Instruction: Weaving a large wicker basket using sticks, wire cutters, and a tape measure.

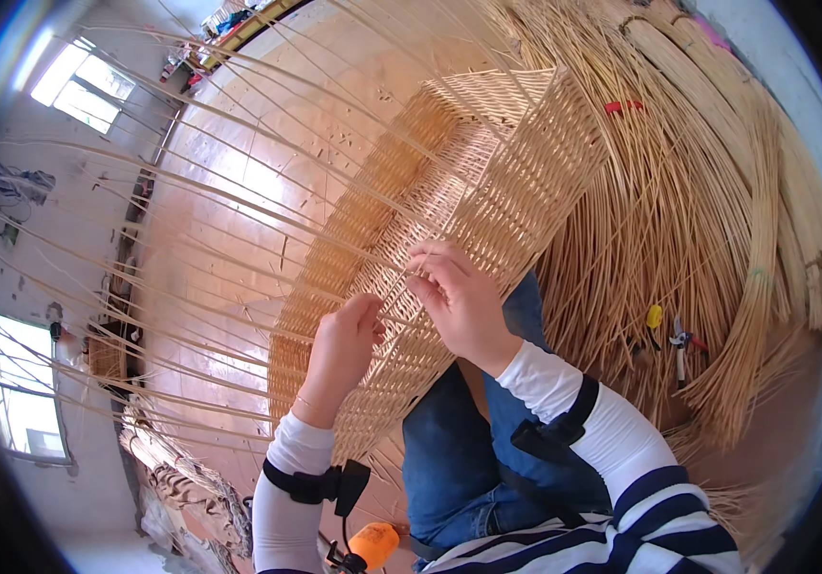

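A long rectangular wicker basket (535,187) lies slanted across my lap, its woven side turned toward me. Long loose willow rods (229,201) rise from its rim and fan out to the left. At the near rim, the fingers of my left hand (336,359) are curled in around a rod. My right hand (463,311) is just to the right and a little farther off, thumb and fingers pinched on a rod at the same rim. The rod ends between the fingertips are partly hidden.
Large bundles of willow rods (650,220) lie at the right, one with a red tie (623,106). Pruning shears (681,349) and a yellow-handled tool (655,317) rest against them. An orange object (373,545) is near my left forearm. Windows (86,86) are at the left.
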### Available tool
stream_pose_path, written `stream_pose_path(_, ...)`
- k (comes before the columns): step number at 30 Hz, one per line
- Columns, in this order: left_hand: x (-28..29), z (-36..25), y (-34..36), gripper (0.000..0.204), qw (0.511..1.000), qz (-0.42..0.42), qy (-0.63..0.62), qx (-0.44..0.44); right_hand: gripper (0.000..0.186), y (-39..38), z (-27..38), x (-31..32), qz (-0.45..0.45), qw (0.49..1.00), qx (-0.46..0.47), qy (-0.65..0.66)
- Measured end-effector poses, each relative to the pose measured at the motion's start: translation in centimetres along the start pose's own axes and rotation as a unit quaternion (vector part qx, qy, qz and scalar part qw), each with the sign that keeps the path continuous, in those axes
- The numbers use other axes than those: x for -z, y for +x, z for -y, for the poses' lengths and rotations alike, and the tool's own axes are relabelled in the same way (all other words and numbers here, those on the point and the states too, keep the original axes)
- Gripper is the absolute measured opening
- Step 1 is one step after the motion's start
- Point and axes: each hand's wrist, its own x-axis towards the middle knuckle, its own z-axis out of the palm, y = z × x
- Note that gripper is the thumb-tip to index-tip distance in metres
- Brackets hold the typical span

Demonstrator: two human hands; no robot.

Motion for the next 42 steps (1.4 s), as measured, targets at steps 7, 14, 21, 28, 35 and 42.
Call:
stream_pose_path(7,0.2,1.0,1.3,0.021,0.994,0.059,0.022,0.084,0.019,0.5,0.1,-0.4,0.018,0.984,-0.178,-0.011)
stream_pose_path(14,-1.5,1.5,-0.8,0.016,0.988,-0.072,0.105,-0.086,0.023,2.5,1.5,-1.7,0.044,0.997,-0.018,-0.054)
stream_pose_path(21,-0.5,1.5,0.0,0.015,0.999,-0.036,0.014,0.012,0.048,6.2,3.7,-2.6,0.176,0.976,0.025,-0.123)
stream_pose_path(28,-1.1,1.7,-0.6,0.013,0.998,-0.046,0.041,0.011,0.046,1.1,1.9,1.3,0.205,0.970,-0.027,-0.127)
stream_pose_path(35,-1.2,1.8,-1.0,0.024,0.985,-0.097,0.099,-0.102,0.034,4.2,2.9,-0.3,0.112,0.992,-0.035,0.047)
stream_pose_path(42,0.6,-2.2,-1.0,0.025,0.929,0.000,0.369,-0.023,0.016,0.3,-0.4,5.1,-0.085,0.991,-0.085,-0.050)
